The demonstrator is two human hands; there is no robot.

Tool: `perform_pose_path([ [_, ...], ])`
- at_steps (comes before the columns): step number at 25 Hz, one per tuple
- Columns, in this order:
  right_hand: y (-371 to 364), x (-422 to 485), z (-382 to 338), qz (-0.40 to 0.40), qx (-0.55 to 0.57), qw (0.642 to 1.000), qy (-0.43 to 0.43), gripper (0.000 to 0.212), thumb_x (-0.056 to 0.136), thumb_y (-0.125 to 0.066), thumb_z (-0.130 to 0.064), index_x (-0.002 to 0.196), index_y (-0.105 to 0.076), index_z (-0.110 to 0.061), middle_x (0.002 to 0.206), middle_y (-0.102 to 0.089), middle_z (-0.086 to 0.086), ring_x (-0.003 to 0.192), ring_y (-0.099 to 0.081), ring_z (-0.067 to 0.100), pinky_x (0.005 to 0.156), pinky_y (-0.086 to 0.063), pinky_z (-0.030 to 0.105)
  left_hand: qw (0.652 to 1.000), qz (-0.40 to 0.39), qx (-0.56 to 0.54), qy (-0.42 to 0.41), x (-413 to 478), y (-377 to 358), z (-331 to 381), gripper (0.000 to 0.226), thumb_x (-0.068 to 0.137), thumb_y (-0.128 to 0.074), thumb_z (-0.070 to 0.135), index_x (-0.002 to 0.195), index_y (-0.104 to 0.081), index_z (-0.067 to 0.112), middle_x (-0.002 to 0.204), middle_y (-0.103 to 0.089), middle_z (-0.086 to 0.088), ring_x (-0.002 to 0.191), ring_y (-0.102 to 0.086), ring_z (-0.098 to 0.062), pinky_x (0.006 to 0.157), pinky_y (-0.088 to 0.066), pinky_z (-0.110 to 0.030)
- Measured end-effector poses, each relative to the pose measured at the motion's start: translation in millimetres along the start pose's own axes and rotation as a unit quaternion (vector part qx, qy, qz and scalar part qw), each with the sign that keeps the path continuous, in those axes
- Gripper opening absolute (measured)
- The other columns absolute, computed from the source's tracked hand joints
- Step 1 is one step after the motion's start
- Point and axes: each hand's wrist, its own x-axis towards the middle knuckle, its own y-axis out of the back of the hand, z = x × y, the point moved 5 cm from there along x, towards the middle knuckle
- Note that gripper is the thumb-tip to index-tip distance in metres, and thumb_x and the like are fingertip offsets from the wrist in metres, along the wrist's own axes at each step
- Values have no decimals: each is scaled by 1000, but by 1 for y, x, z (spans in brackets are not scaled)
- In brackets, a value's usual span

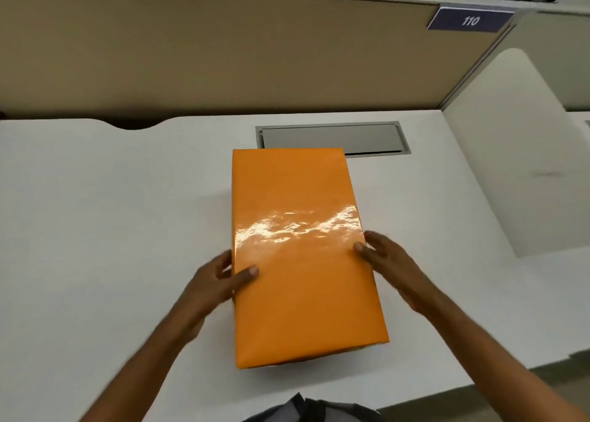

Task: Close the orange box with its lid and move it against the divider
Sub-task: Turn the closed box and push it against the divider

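Note:
The orange box [303,262] stands lengthwise on the white desk [95,214] with its glossy lid on top, covering it. My left hand [220,284] grips its left side, thumb on the lid and fingers down the wall. My right hand [389,265] holds the right side in the same way, thumb tip on the lid's edge. The box's far end reaches the front of the grey cable hatch [367,137]. The tan divider [223,54] rises behind the desk, with a gap of desk between it and the box.
A curved cut-out [134,124] notches the desk's back edge at the left. A blue "110" plate [471,21] sits on the divider's top right. A side panel and a second white desk [526,166] lie to the right. Dark clothing [306,409] shows at the bottom.

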Motion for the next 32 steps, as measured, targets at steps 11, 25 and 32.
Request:
perform_pose_path([
  [11, -37, -98, 68, -34, 67, 997, -13, 55, 89, -59, -55, 139, -50, -32, 128, -66, -13, 111, -64, 9, 87, -49, 25, 998, 54, -17, -4, -72, -37, -65, 87, 64, -82, 59, 139, -51, 27, 125, -65, 5, 103, -65, -13, 79, -55, -32],
  [25, -15, -106, 69, 11, 96, 993, 63, 49, 84, -78, -25, 128, -65, -8, 113, -74, 7, 92, -71, 14, 66, -53, 19, 977, 188, -70, -71, -121, -71, -63, 64, 75, -82, 17, 135, -57, 15, 107, -66, 8, 96, -66, -16, 60, -50, -15],
  [32, -32, -123, 40, -3, 135, 983, 126, 55, 85, -77, -20, 136, -59, -8, 119, -71, 6, 100, -69, 15, 80, -57, 27, 960, 242, -87, -112, -157, -47, -59, 72, 77, -82, 18, 141, -50, 13, 132, -62, -6, 104, -58, -20, 80, -49, -31],
])
